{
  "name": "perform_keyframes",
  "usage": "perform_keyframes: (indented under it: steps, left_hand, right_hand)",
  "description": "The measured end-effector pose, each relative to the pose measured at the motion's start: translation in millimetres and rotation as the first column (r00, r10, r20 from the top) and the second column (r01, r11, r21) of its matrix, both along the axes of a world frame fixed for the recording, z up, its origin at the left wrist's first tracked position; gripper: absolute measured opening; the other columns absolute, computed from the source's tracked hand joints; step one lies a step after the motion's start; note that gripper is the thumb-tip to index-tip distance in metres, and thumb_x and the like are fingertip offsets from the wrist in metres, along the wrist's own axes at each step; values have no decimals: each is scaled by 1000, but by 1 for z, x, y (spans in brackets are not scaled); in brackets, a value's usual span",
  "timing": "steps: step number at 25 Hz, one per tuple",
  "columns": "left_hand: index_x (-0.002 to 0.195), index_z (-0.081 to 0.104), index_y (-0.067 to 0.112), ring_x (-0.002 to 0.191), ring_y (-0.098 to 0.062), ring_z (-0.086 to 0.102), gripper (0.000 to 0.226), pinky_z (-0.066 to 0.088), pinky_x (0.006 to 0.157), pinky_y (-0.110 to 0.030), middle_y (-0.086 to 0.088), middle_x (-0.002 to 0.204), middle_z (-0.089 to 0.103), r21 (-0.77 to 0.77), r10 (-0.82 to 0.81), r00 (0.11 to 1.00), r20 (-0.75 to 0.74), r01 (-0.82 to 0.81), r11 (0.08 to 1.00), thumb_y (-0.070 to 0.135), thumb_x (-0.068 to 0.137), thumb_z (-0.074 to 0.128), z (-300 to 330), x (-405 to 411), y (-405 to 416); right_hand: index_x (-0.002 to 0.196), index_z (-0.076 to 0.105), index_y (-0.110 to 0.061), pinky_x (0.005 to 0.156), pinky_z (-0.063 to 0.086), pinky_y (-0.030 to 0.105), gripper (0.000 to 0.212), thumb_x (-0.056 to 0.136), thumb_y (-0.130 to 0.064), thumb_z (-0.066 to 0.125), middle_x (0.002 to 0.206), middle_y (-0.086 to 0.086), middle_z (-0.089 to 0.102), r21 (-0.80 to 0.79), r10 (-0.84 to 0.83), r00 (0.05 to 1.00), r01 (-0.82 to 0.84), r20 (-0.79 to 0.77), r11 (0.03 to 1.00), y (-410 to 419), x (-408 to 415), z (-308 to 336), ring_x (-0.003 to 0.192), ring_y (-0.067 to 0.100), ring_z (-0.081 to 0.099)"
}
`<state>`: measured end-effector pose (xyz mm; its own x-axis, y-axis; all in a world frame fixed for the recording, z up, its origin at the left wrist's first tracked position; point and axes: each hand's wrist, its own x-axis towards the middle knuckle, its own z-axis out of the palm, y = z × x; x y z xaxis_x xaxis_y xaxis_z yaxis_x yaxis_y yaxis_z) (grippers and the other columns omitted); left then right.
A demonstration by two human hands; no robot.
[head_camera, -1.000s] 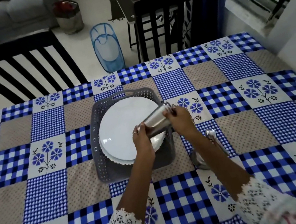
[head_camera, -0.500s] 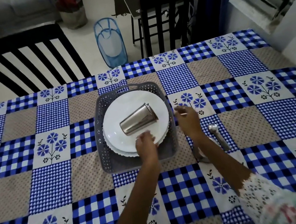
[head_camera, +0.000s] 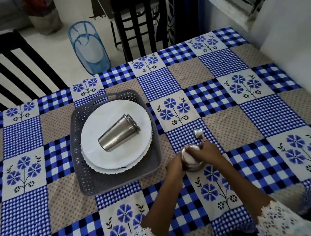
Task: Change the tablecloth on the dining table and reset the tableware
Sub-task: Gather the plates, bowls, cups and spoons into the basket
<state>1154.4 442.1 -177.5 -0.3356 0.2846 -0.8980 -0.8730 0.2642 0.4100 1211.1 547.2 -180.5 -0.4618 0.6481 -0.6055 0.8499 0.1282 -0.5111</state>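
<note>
Hands — left hand [head_camera: 175,167] and right hand [head_camera: 209,151] — gripping one steel bowl [head_camera: 192,162], one tumbler [head_camera: 119,132] on plates [head_camera: 115,154].

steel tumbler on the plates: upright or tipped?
Tipped. The tumbler lies on its side on the top plate in the basket, rim toward the upper right.
</note>
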Motion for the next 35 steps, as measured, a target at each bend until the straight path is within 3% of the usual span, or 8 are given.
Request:
perform_keyframes:
  steps: [6, 11, 13, 17, 19, 23, 30, 35]
  left_hand:
    - [116, 58, 7, 108, -28, 59, 49, 51, 91, -43, -14, 114, 63, 117, -1, 999, 35, -4, 993, 49, 91, 50, 23, -7, 0]
    - [114, 61, 7, 95, -27, 63, 36, 52, 81, -41, -17, 109, 66, 148, -22, 994, -103, 37, 988, 34, 93, 53, 65, -46, -21]
    - [115, 61, 6, 94, -29, 61, 26, 51, 79, -39, -21, 112, 65, 143, 80, 973, -217, -49, 989, 17, 94, 49, 69, -64, -39]
    - [119, 59, 11, 95, -28, 61, 29, 54, 74, -39, -15, 110, 65, 174, 244, 920, -307, -198, 965, 8, 92, 50, 51, -97, -84]
    - [115, 59, 15, 84, -26, 62, 30, 56, 61, -38, -13, 104, 65, 85, 205, 898, -389, -187, 979, 4, 91, 45, 41, -111, -102]
    - [106, 65, 15, 87, -32, 63, 38, 54, 72, -41, -16, 102, 66, -27, 161, 849, -503, -202, 979, -4, 84, 42, 31, -128, -117]
    - [124, 57, 7, 101, -24, 59, 44, 49, 83, -30, -17, 125, 60, -55, 352, 754, -554, -455, 889, -9, 86, 42, 24, -143, -116]
    - [143, 36, 8, 123, -27, 49, 56, 39, 96, -27, -13, 137, 48, -104, 435, 682, -588, -598, 795, 2, 89, 50, 48, -131, -105]
  right_hand:
    - [93, 56, -13, 62, 46, 14, 35, 74, -34, 77, 83, 2, 61, -108, 50, 975, -75, -215, 991, -10, -3, 28, 80, 19, 60]
    - [105, 65, -10, 87, 49, 35, 52, 58, -18, 85, 102, 9, 65, 627, 703, 662, -437, -261, 645, -44, -10, 57, 98, 28, 57]
    - [111, 63, -10, 101, 36, 28, 56, 62, -28, 82, 117, 6, 56, 571, 775, 553, -545, -305, 614, -41, -18, 69, 114, 22, 45]
    - [122, 55, -4, 99, 39, 20, 43, 86, -24, 66, 125, 8, 48, 443, 430, 758, -208, -491, 872, -3, -31, 45, 117, 17, 45]
    - [129, 45, 1, 95, 41, 36, 40, 94, -16, 53, 131, 21, 43, 412, 195, 958, -94, -210, 906, 26, -33, 22, 117, 32, 47]
    - [120, 49, -1, 89, 43, 40, 25, 96, -9, 46, 132, 25, 39, 402, 277, 941, -334, 195, 853, 33, -36, -13, 116, 36, 43]
    - [115, 47, 6, 74, 43, 38, 24, 92, 1, 47, 113, 26, 54, 265, 139, 986, -109, -95, 958, 31, -51, -10, 85, 30, 51]
    - [113, 56, 3, 88, 51, 40, 36, 81, -9, 68, 102, 10, 59, -62, -52, 924, 30, -379, 998, 6, -133, 34, 95, 25, 59]
